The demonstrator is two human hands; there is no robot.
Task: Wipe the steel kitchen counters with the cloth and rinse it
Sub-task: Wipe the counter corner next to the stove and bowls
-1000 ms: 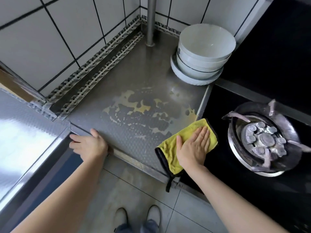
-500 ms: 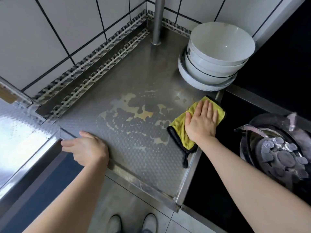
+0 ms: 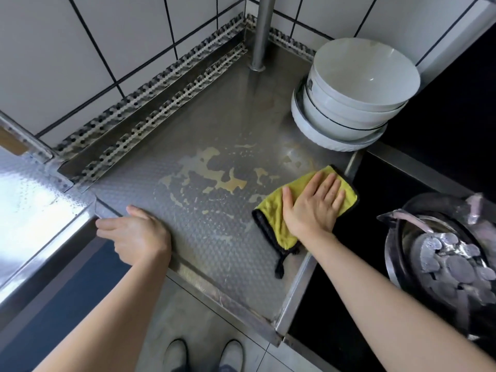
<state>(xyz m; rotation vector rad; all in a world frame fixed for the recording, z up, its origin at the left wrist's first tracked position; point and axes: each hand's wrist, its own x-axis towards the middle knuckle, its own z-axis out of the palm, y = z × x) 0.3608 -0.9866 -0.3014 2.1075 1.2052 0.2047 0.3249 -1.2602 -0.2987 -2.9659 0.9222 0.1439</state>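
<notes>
A: The steel counter (image 3: 236, 264) has yellow spills (image 3: 214, 181).
B: Wiping time! The right hand (image 3: 312, 208) lies flat on the cloth (image 3: 271, 213) (left hand (image 3: 137, 234) rests open). Next, push left.

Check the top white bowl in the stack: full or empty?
Empty. The top white bowl shows its bare, clean interior down to the bottom, nothing inside. It sits upright on the other stacked white bowls.
</notes>
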